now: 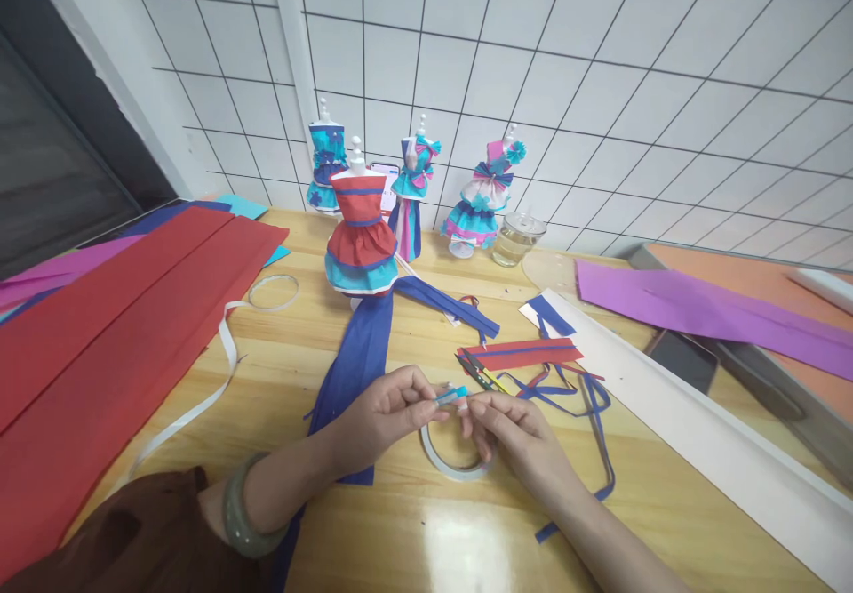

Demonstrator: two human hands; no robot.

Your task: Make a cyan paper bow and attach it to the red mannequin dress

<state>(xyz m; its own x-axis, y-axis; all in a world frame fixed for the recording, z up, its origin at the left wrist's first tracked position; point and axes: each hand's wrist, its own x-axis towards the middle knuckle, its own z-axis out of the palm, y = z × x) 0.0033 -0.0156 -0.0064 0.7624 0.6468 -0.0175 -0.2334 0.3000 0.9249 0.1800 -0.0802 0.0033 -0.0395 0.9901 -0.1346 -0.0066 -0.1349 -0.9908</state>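
My left hand (393, 411) is closed in a pinch on one end of a small light-blue piece (453, 395), too small to make out fully. My right hand (513, 428) pinches its other end, where a bit of white and pink shows. Just under both hands lies a roll of white tape (441, 463) on the table. Small scissors (476, 369) with yellow on the handle rest beyond my right fingers. A wide dark-blue paper strip (356, 353) passes beneath my left forearm. Thin blue paper strips (603, 433) curl to the right of my right hand.
A mannequin in a red paper dress (363, 237) stands ahead, with several dressed mannequins behind. Beside them is a glass jar (518, 239). Red paper (147, 326) covers the left side, near a white ribbon (227, 344). Purple paper (706, 313) and a white sheet (699, 424) lie right.
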